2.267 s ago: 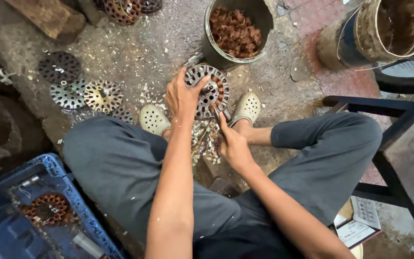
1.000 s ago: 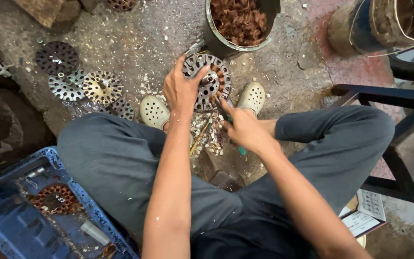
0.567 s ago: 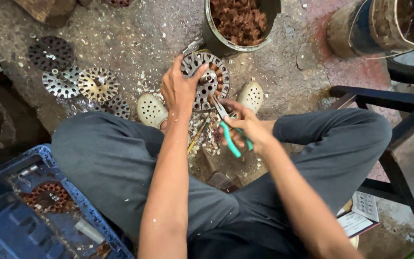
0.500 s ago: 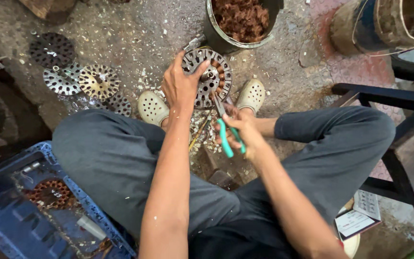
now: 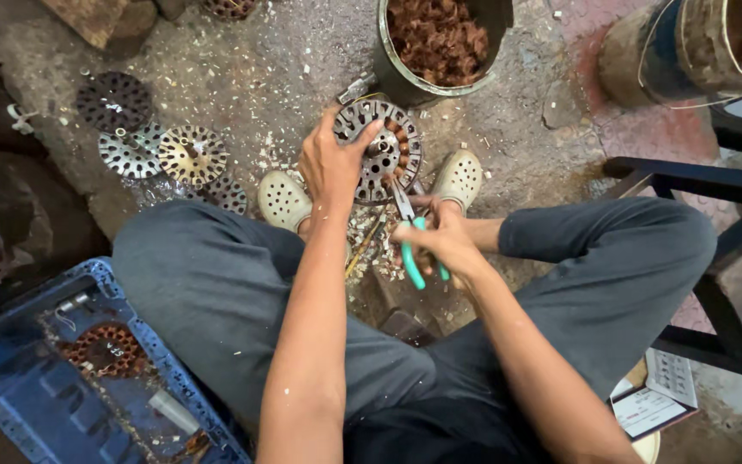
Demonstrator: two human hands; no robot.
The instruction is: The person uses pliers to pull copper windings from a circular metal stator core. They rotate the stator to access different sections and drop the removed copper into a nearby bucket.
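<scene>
The round slotted motor core stands on edge at upper centre, between your feet. Your left hand grips its left rim; your right hand is closed on green-handled pliers, whose tips touch its lower edge. Above stands a bucket of copper scrap; stripped cores lie upper left.

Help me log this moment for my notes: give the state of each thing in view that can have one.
Round slotted metal core: tilted on edge, copper windings in some slots.
Left hand: grips the core's rim.
Right hand: closed on the pliers.
Green-handled pliers: tip at the core's lower edge.
Metal bucket: upright, holds brown copper scrap.
Stripped cores: lying flat on the ground.
Blue crate: open, holds a wound core.
</scene>
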